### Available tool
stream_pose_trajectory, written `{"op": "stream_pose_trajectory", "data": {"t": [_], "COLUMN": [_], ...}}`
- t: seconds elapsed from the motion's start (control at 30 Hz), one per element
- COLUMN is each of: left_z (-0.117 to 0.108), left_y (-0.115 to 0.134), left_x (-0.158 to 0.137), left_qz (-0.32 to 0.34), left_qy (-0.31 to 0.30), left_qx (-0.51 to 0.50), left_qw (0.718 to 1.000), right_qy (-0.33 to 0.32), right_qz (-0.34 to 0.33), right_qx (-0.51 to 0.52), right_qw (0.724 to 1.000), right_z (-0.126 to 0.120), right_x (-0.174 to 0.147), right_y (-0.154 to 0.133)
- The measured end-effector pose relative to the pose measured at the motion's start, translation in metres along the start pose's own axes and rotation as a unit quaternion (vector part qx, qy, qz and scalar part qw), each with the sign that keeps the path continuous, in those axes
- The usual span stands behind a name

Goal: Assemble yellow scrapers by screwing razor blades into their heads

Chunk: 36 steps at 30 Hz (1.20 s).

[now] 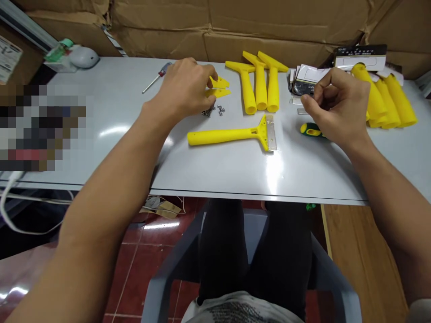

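Observation:
My left hand (190,87) is over the far middle of the table, thumb and forefinger apart around flat yellow plastic plates (219,93); firm contact is not visible. Small screws (220,110) lie just below its fingertips. My right hand (343,101) hovers with loosely curled fingers and the thumb apart, nothing visible in it. Beneath it a green-and-yellow handle (310,129) is partly hidden. Thin metal blades (303,111) lie left of its thumb. Between my hands, a yellow scraper (222,136) lies flat, its head to the right under a clear-looking strip (271,132).
Three yellow scraper handles (261,85) lie at the back. More yellow handles (399,101) are at the right, beside printed cards (360,58). A screwdriver (151,84) lies behind my left wrist. Cardboard (242,22) lines the back; a white cable (13,220) hangs at the left.

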<state>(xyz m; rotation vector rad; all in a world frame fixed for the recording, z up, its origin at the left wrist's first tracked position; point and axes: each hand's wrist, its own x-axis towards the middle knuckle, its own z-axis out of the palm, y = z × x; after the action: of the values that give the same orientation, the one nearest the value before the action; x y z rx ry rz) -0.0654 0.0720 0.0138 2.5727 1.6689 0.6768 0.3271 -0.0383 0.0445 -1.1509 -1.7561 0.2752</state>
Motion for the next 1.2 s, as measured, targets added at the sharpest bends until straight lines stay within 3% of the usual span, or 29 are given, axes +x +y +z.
{"op": "stream_pose_trajectory", "data": {"t": [0.27,0.4,0.5,0.63,0.73,0.87,1.03,1.2], "left_z": [-0.007,-0.009,-0.019,-0.031,-0.032,-0.028,-0.024,-0.031], "left_y": [0.015,0.036,0.071,0.125,0.149,0.156,0.149,0.152], "left_x": [-0.005,0.000,-0.010,-0.039,-0.055,-0.062,-0.062,-0.068], "left_qz": [-0.021,-0.087,-0.005,0.036,0.053,0.072,0.090,0.058], "left_qy": [0.006,0.042,0.087,0.035,0.006,0.001,0.027,-0.080], "left_qx": [-0.067,-0.156,-0.297,-0.465,-0.498,-0.465,-0.305,-0.141], "left_qw": [0.998,0.983,0.951,0.884,0.866,0.883,0.948,0.985], "right_qy": [-0.027,-0.050,-0.078,-0.130,-0.174,-0.200,-0.207,-0.266], "right_qz": [-0.025,0.003,0.051,0.066,0.050,0.053,0.141,0.221], "right_qx": [-0.007,0.056,0.127,0.204,0.209,0.199,0.251,0.251], "right_qw": [0.999,0.997,0.987,0.968,0.961,0.958,0.935,0.904], "right_z": [-0.005,-0.007,-0.005,0.003,0.008,0.010,0.002,-0.002], "right_x": [-0.003,-0.005,-0.008,-0.017,-0.028,-0.037,-0.028,-0.023], "right_y": [0.010,0.006,-0.006,-0.027,-0.040,-0.046,-0.032,-0.024]}}
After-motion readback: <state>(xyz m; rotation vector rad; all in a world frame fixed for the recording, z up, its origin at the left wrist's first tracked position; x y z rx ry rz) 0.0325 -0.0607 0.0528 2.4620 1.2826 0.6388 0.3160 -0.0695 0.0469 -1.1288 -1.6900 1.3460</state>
